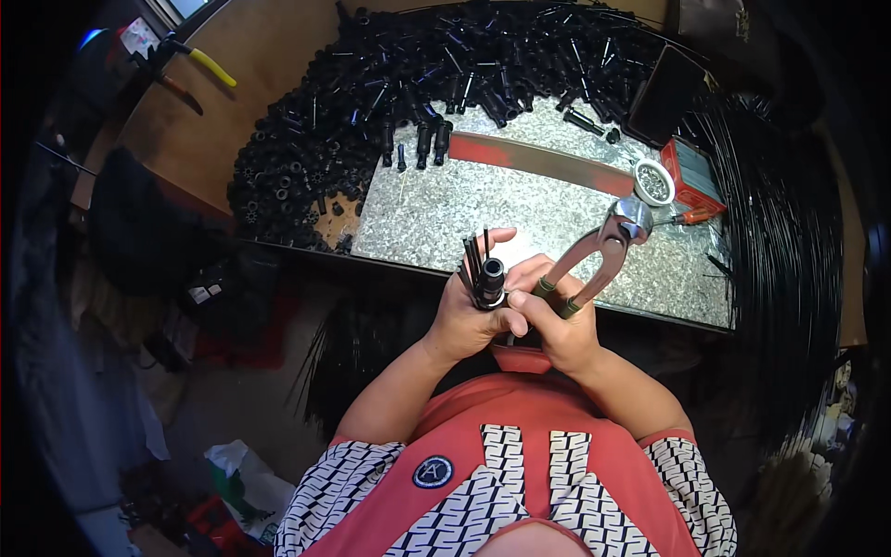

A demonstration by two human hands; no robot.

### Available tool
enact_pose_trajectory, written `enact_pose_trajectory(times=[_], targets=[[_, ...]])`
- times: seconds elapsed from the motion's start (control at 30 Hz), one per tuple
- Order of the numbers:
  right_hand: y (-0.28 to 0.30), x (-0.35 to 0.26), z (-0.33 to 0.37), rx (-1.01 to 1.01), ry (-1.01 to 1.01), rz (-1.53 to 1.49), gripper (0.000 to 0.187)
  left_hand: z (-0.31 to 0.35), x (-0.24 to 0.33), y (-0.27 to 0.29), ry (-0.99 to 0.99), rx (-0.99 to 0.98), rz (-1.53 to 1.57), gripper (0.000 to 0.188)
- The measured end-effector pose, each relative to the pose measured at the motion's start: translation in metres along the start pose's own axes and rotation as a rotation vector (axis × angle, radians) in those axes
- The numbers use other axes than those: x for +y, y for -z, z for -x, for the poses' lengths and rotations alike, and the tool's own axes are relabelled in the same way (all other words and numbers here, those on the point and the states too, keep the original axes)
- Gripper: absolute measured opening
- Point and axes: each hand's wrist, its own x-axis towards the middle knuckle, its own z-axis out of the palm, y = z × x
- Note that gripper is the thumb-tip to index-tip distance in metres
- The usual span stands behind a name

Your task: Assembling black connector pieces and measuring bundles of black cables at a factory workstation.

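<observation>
My left hand (469,316) is clenched around a short black plastic tube (490,281) and a bunch of thin black rods (474,255) standing up beside it, held just above the near edge of the grey speckled stone slab (520,209). My right hand (557,325) grips the handles of the grey metal pincers (599,249), whose jaws point up and to the right, its thumb reaching across to touch the tube. A small round white tub (653,181) sits on the slab near the pincer head; I cannot tell what is inside. Beside it lies a red box (694,174), and a heap of black tubes (371,102) covers the far side.
</observation>
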Motion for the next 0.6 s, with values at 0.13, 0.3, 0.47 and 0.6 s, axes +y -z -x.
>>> enact_pose_trajectory(times=[0.13, 0.3, 0.47, 0.6], targets=[[0.0, 0.002, -0.001, -0.026, 0.018, 0.094, 0.003, 0.002, -0.009, 0.009, 0.05, 0.02, -0.047, 0.108], [0.001, -0.013, -0.009, -0.095, 0.01, 0.239, 0.005, 0.001, 0.001, 0.008, 0.069, -0.072, 0.057, 0.106], [0.001, -0.025, -0.015, -0.166, 0.027, 0.439, 0.022, 0.001, 0.004, 0.017, 0.051, -0.112, 0.09, 0.111], [0.014, -0.034, -0.014, -0.271, -0.086, 0.556, 0.03, 0.006, 0.011, 0.033, 0.035, -0.15, 0.185, 0.108]])
